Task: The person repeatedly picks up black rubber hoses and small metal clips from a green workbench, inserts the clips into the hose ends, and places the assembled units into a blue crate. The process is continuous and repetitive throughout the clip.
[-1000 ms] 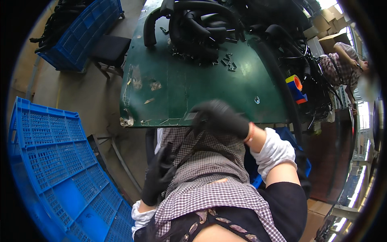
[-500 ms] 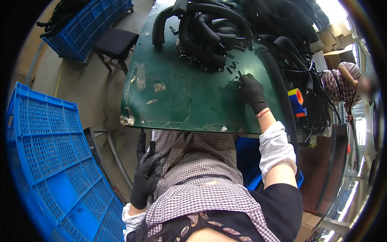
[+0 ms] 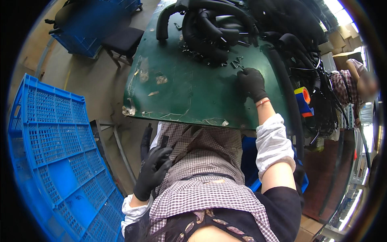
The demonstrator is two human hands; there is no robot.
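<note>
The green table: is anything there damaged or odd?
Yes: the green table has pale patches at left and a ragged near left corner, which look worn against the otherwise green top.

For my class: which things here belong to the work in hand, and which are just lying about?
In the work:
left hand, holding a black piece
right hand, at the small metal clips
green table
black padded tubes, probably

Lying about, it seems:
blue crate at left
black stool
coloured tape rolls

The right hand (image 3: 252, 84) hides what lies beneath — black tubes (image 3: 206, 47) run off the top.
</note>
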